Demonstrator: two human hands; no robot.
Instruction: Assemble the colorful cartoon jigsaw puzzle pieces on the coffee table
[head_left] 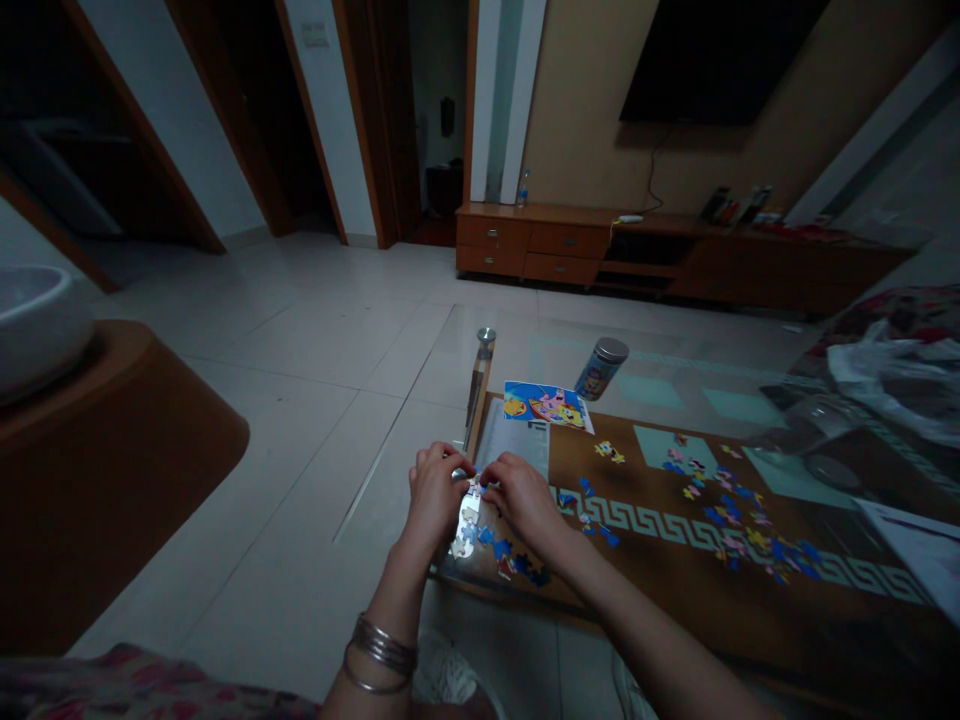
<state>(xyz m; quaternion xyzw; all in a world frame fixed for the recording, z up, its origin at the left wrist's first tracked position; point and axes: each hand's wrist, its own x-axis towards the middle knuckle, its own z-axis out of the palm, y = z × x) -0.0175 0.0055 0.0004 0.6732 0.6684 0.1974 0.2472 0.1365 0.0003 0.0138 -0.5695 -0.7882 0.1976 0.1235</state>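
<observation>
Both hands meet over the near left part of a glass-topped table. My left hand [436,490], with metal bangles on its wrist, has its fingers pinched on small jigsaw puzzle pieces [475,487]. Facing it, my right hand [521,495] pinches at the same small cluster from the other side. Fingers partly hide these pieces. Just below the hands lie more puzzle pieces [499,545], blue and pale ones. Beyond them rests a colourful cartoon picture card [550,405], with a printed cylindrical tin [601,368] standing behind it.
Several loose puzzle pieces [750,525] are scattered over the right of the glass table [660,600]. A small joined clump [610,452] lies in the middle. Plastic bags [892,360] and a paper sheet [911,550] are at the right. A white bowl [37,320] sits on a brown stand at left.
</observation>
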